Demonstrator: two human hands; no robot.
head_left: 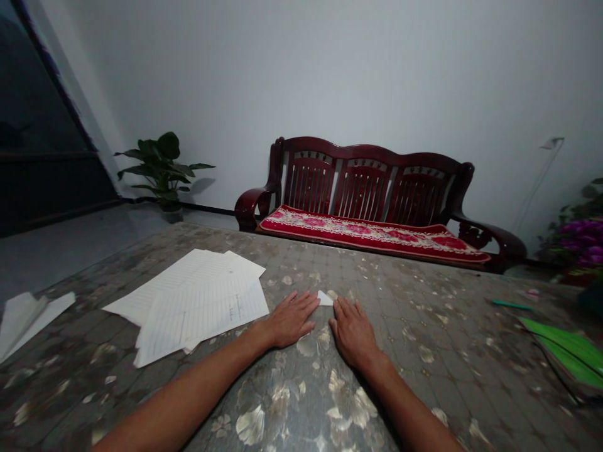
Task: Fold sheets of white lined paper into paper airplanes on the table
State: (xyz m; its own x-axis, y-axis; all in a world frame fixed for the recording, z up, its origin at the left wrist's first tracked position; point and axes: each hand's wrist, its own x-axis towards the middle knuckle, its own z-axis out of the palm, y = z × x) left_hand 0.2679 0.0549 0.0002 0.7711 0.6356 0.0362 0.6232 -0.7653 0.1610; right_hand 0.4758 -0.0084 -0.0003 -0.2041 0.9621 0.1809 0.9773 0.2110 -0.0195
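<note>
Paper (325, 299), a small white pointed piece, lies on the patterned counter (409, 383) between the fingertips of the two hands, straight ahead of the person. Left hand (292, 319): palm down, fingers extended and slightly parted, fingertips at the paper's left side; nothing seen gripped. Right hand (353, 329): palm down, opened out, fingers a little bent, foremost fingertip at the paper's right corner; no grasp visible. Whether anything lies beneath either palm, I cannot tell from where I stand. Ruled sheets (202, 301) lie fanned out to the left of the hands. My reading: the step is steadying and pressing the piece against the counter. For good work, I judge the left hand should bear down lightly as anchor while the right presses along the edge, straight and even, from one end to the other. Sideways drag could skew or wrinkle so small a piece; downward pressure suits it better.
</note>
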